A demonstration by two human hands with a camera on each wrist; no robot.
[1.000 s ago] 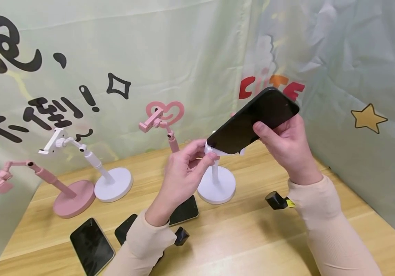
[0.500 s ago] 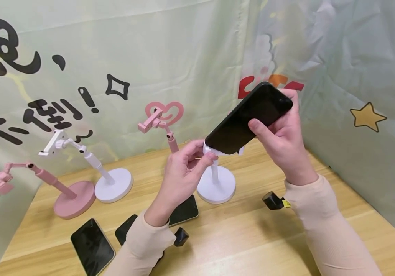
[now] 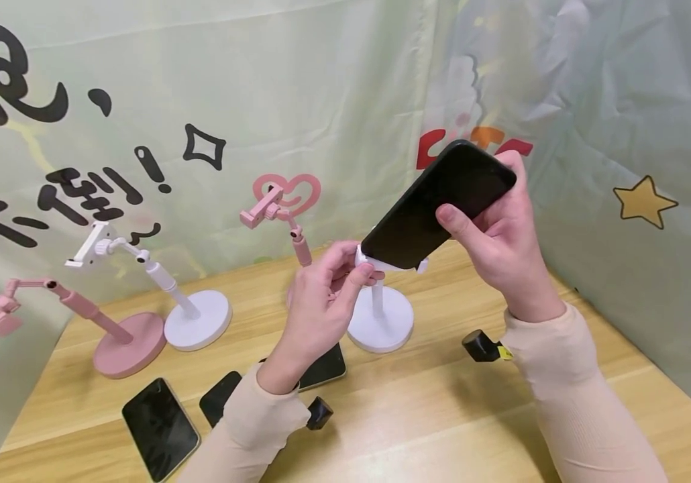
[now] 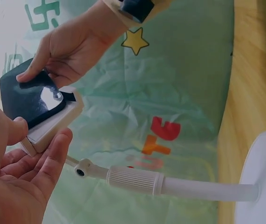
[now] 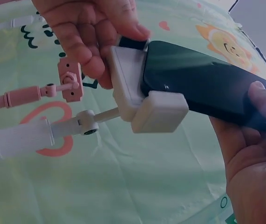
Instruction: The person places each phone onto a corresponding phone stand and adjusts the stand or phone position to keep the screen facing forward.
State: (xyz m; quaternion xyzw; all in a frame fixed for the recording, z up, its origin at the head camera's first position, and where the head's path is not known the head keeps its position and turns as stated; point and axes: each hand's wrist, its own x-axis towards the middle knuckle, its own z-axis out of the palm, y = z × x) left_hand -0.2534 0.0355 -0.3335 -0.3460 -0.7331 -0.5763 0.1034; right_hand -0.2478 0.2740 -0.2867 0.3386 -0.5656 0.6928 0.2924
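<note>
My right hand (image 3: 502, 251) grips a black smartphone (image 3: 442, 201), thumb across its screen and fingers behind it. The phone slants, its lower end at the clamp (image 5: 160, 114) of a white phone stand (image 3: 382, 325). In the right wrist view that end lies between the clamp's two jaws, tilted away from the back plate. My left hand (image 3: 321, 302) holds the clamp's left end between thumb and fingers. Seen from the left wrist, the left thumb is right at the phone's edge, with fingers under the clamp (image 4: 53, 128). The stand's round base rests on the table.
To the left stand a pink phone stand (image 3: 131, 345) and another white one (image 3: 200, 322). A second pink stand (image 3: 300, 248) is behind my left hand. Several phones lie on the wooden table (image 3: 394, 422), one black phone (image 3: 161, 429) at front left. A printed cloth (image 3: 345, 121) hangs behind.
The phone's upper end has risen slightly and shifted a little left with my right hand. Its lower end stays at the clamp, and my left hand keeps its hold there.
</note>
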